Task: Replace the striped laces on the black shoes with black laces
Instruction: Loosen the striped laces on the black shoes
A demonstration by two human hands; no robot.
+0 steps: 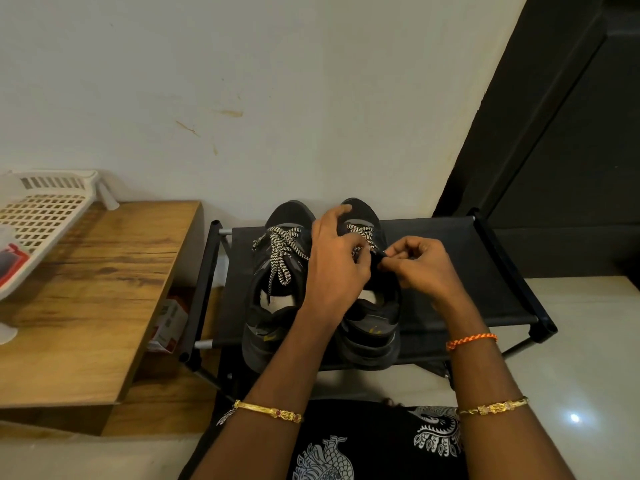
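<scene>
Unlacing barely begun: both black mesh shoes [277, 292] on the black fabric shoe rack [467, 271] are laced in black-and-white striped laces [282, 252].

Lace at the right-side shoe is pinched by the curled right hand [420, 268]; it is worked by the bent-fingered left hand [334, 261]; no black laces are seen.

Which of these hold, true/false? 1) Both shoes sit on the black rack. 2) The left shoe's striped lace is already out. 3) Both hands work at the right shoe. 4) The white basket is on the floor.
1) True: the left shoe and right shoe sit on the black rack.
2) False: its striped lace is still threaded.
3) True: the left hand and right hand are both at it, the right pinching at the lace.
4) False: the white basket sits on the wooden table.
</scene>
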